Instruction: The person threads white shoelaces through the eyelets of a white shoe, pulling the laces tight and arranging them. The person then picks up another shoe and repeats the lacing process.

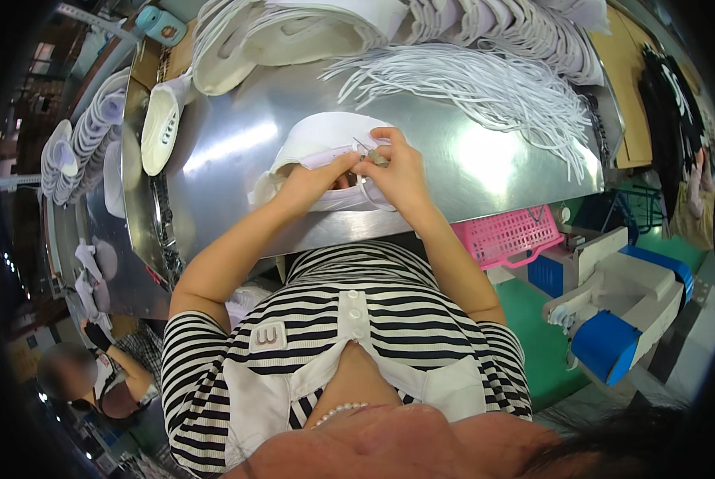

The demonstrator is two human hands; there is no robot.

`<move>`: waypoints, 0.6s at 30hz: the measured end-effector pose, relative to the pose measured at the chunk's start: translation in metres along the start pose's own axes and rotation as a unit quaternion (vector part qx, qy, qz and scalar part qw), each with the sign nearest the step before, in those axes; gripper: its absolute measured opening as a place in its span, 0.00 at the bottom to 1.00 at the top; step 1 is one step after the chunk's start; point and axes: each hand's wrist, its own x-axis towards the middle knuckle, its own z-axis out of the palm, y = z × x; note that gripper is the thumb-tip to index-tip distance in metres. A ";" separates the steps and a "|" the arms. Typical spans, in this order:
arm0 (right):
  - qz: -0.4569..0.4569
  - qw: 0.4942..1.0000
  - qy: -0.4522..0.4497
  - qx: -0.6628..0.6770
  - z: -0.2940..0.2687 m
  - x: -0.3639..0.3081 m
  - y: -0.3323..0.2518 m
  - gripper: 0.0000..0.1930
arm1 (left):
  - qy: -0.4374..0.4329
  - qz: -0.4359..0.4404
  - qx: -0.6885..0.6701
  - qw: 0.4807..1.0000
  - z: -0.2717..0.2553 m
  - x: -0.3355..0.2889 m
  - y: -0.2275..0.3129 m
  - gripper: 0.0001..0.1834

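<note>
A white shoe upper rests near the front edge of the metal table, its opening toward me. My left hand is closed on it, with fingers partly inside and the thumb at the eyelet edge. My right hand pinches at the same edge, where a white shoelace hangs down. A small greyish piece and a thin dark line show by the right fingertips, too small to name. Beyond the hands lies a heap of loose white shoelaces. To the left lies another white upper with lacing across it.
Stacked white uppers line the table's far side. More stacks stand on a left table, near a blue bottle. A pink basket and a grey-blue machine are at right. Another person sits lower left.
</note>
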 end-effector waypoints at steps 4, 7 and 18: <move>-0.030 0.997 -0.051 0.055 -0.014 -0.014 -0.016 0.24 | 0.039 0.026 -0.032 0.998 0.005 -0.006 -0.006 0.16; -0.047 0.992 -0.030 0.109 -0.017 -0.025 -0.004 0.17 | 0.026 0.000 0.010 1.000 0.002 -0.010 -0.002 0.16; -0.116 0.988 -0.039 -0.089 -0.030 -0.015 -0.014 0.08 | 0.045 0.056 0.036 0.997 0.006 -0.010 -0.008 0.13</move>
